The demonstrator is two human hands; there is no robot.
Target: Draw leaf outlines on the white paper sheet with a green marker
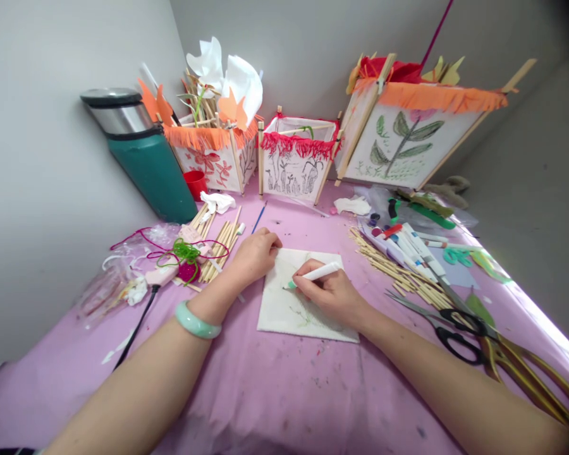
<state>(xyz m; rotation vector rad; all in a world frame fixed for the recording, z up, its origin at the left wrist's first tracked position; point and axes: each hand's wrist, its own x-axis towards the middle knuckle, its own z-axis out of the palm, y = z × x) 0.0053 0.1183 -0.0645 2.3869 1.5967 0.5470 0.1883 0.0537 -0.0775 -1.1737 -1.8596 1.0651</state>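
My right hand (pixel 329 294) grips a white marker (pixel 323 270) with a green tip end, its fingers pinched close to the tip. That tip is at the surface of a white square panel (pixel 275 316), which carries faint green and dark sketched lines and lies flat before me. My left hand (pixel 258 254) rests by the panel's upper left corner, fingers curled in and closed; whatever is under them is hidden. Just beyond it lies a thin blue stick (pixel 259 218), perhaps a brush or pen.
Left are wooden sticks (pixel 222 249), green yarn (pixel 186 253), a glue gun (pixel 161 273) and a teal bottle (pixel 152 170). Decorated lanterns (pixel 294 167) stand behind. Right lie more sticks (pixel 398 268), several markers (pixel 412 246), black-handled scissors (pixel 459 335) and gold-handled shears (pixel 516 363).
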